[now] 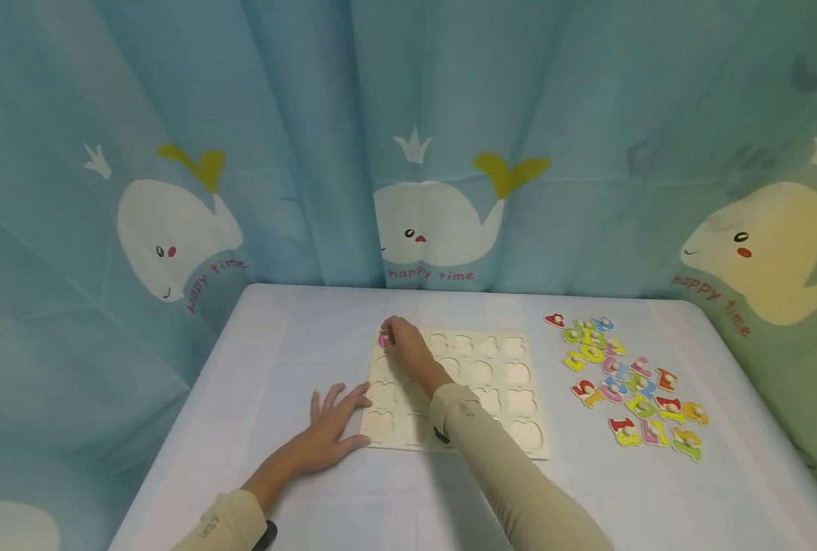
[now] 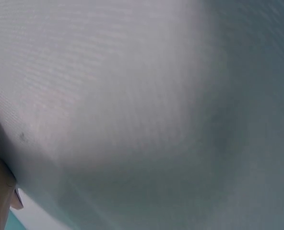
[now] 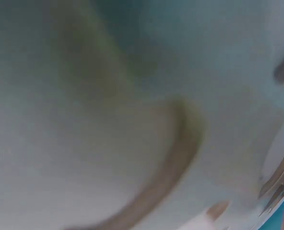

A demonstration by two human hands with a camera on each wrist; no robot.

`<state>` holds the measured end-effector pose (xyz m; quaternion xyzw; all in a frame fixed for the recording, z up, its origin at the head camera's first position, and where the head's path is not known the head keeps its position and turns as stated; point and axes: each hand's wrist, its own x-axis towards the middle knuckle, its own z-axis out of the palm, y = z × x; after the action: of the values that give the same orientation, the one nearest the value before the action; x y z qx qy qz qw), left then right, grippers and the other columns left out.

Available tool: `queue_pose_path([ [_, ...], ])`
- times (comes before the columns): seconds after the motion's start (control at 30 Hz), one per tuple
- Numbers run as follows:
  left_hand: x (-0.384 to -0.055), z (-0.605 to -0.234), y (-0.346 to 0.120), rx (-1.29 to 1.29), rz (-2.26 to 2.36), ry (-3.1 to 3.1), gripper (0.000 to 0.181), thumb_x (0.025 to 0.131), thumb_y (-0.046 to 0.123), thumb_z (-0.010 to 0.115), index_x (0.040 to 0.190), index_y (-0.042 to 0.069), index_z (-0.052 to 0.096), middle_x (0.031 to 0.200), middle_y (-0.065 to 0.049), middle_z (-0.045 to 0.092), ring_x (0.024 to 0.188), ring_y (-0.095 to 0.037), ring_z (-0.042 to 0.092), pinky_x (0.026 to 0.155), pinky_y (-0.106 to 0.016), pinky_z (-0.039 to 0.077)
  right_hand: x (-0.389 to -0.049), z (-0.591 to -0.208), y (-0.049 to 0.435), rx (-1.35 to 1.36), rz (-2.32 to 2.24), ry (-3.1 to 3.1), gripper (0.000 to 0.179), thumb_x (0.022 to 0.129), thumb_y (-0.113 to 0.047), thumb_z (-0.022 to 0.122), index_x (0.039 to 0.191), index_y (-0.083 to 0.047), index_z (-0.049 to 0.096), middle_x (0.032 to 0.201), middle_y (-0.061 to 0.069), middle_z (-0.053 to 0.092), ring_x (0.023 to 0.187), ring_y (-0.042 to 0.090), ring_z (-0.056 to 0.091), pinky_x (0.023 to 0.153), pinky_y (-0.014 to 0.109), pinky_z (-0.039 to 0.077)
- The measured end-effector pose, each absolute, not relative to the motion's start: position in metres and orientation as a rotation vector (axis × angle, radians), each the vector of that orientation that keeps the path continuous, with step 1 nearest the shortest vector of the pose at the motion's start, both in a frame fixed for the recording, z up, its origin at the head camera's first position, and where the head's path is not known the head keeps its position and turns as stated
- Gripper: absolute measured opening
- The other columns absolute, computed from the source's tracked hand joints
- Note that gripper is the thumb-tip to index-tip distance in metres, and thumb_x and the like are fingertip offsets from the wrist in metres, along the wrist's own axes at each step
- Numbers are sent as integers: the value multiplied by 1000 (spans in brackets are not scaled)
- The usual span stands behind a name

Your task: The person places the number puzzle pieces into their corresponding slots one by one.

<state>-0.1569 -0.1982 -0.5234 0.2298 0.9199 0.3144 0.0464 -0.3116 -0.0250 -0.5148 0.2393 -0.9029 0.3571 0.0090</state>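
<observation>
A pale wooden puzzle board point(image 1: 480, 373) with rows of shaped recesses lies on the table. At its far left corner my right hand point(image 1: 408, 348) pinches a small pink puzzle piece point(image 1: 383, 339), partly hidden by the fingers, over the corner recess. My left hand point(image 1: 329, 436) rests by the board's left edge with its fingers spread, fingertips and thumb at the edge. The left wrist view shows mostly blurred white cloth, with a bit of the hand point(image 2: 0, 191) at lower left. The right wrist view is too blurred to show the piece.
Right of the board, several colourful number pieces point(image 1: 646, 386) with knobs lie scattered, some overlapping. The white-covered table point(image 1: 298, 329) ends at a blue curtain point(image 1: 312, 153) printed with whales. My right forearm point(image 1: 505, 459) crosses above the board and hides some recesses.
</observation>
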Motion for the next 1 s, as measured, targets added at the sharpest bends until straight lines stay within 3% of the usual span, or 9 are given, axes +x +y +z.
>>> queue_pose_path([
  [0.23,-154,-524,-199,705,989,2819,53,88,32,64,131,8,45,152,-10,26,134,-45,12,96,-70,-12,-313,-516,-26,813,1099,-2816,21,90,5,56,111,5,55,95,13,57,90,25,56,84,33,47],
  [0.47,-157,-526,-199,734,971,2826,55,88,33,63,133,9,44,152,-8,26,135,-43,13,96,-70,-11,-313,-512,-26,827,991,-2893,22,93,4,48,114,2,53,110,14,56,106,27,53,95,34,41],
  [0.63,-156,-525,-200,706,968,2814,53,88,34,64,132,10,45,152,-8,26,135,-44,13,96,-70,-11,-311,-513,-28,782,1021,-2928,21,95,2,48,115,2,53,112,14,56,109,26,53,97,34,40],
  [1.0,-158,-528,-200,681,927,2822,51,88,37,63,130,13,46,153,-5,26,135,-41,14,97,-70,-9,-309,-499,-1,931,1008,-2963,32,92,3,53,124,7,49,105,17,56,101,29,56,92,36,44],
])
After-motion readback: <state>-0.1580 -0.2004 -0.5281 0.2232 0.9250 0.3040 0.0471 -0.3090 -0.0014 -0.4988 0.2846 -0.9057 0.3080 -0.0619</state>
